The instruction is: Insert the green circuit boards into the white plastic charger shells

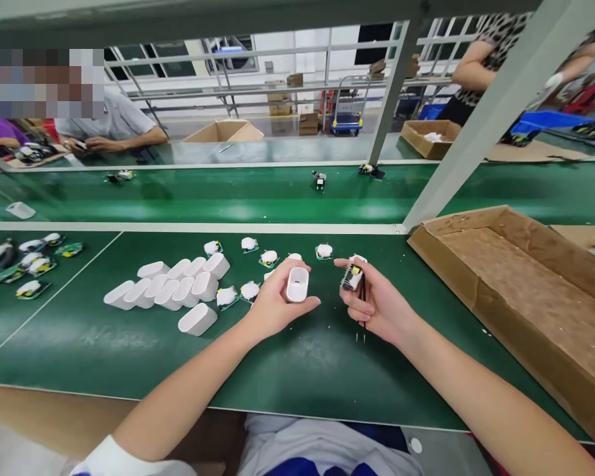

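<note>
Left hand (272, 301) curled around a white plastic case (297, 285), the end with a small slot turned up toward the head, long axis almost straight up. Right hand (379, 304) closed in a tight pinch on a small circuit board (352, 277), long side pointing up and a bit left. Both hands near the middle of the green worktop (297, 370), close but not touching, with open green room below them up to the near edge. To the left, a bunch of more white cases (168, 284). Just past the hands, small boards with white caps (323, 251). Along the right edge, a low cardboard tray (525, 284). Past the far edge, a green conveyor belt (228, 195).
</note>
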Tool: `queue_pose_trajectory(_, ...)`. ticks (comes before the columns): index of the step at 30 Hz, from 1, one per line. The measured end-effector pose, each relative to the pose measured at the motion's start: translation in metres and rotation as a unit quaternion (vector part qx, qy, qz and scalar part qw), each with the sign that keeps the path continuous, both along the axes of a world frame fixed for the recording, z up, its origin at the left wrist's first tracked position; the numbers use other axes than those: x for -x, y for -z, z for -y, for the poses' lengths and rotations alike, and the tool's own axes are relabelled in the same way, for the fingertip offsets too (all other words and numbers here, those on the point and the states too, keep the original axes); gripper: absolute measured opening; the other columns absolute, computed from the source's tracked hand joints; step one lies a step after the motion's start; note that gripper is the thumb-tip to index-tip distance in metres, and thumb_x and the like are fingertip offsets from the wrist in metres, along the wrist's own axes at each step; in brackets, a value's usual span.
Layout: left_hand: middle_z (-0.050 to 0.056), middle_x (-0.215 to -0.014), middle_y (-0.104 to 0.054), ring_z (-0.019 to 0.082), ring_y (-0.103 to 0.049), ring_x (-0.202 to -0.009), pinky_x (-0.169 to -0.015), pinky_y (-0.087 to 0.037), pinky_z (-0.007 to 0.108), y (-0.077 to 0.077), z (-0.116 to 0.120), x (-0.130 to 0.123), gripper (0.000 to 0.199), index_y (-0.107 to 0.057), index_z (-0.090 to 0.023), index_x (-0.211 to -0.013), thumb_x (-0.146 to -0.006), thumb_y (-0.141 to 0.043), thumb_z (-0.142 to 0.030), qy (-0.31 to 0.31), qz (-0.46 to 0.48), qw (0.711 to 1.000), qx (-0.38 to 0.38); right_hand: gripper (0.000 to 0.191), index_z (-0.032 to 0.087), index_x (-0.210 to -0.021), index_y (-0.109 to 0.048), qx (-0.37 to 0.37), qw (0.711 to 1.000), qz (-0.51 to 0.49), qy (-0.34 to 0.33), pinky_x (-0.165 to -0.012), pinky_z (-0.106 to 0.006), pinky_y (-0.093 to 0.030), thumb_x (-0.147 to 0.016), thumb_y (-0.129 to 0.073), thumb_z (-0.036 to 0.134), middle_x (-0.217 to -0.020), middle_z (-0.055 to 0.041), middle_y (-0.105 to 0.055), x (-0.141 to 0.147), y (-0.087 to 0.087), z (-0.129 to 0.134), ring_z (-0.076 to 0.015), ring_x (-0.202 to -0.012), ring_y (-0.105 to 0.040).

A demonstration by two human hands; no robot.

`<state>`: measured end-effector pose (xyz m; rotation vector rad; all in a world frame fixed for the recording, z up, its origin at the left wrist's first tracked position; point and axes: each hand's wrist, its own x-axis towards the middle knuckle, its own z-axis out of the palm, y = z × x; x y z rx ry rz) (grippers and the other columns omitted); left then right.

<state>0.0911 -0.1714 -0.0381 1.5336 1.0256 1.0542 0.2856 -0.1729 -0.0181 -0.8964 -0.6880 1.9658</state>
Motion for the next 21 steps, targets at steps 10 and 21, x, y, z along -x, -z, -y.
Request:
queue_pose_trajectory(10, 0.002, -0.099, -0.048, 0.008, -0.056, -0.074, -0.066, -0.045, 0.023, 0.010, -0.004, 0.003, 0.041, -0.054, -0.020, -0.094, -0.062, -0.080, -0.017, 0.144, 0.144, 0.979, 0.023, 0.042, 0.024, -0.092, -0.056, -0.041, 0.999, 0.024, -0.007, -0.038, -0.018, -0.012, -0.068, -0.080, 0.048, -0.055, 0.0084, -0.048, -0.002, -0.002, 0.004, -0.0032, -0.040, -0.015)
queue_pose_trajectory(21, 0.001, -0.085, -0.053, 0.007, -0.054, -0.061, -0.051, -0.037, 0.021, -0.006, 0.005, 0.000, 0.045, -0.050, -0.018, -0.085, -0.054, -0.082, -0.017, 0.229, 0.324, 0.898, 0.192, 0.046, 0.024, -0.107, -0.062, -0.028, 0.999, 0.027, -0.009, -0.041, -0.022, -0.014, -0.068, -0.081, 0.040, -0.081, 0.0022, -0.061, 0.001, 0.002, 0.007, -0.0031, -0.044, -0.025)
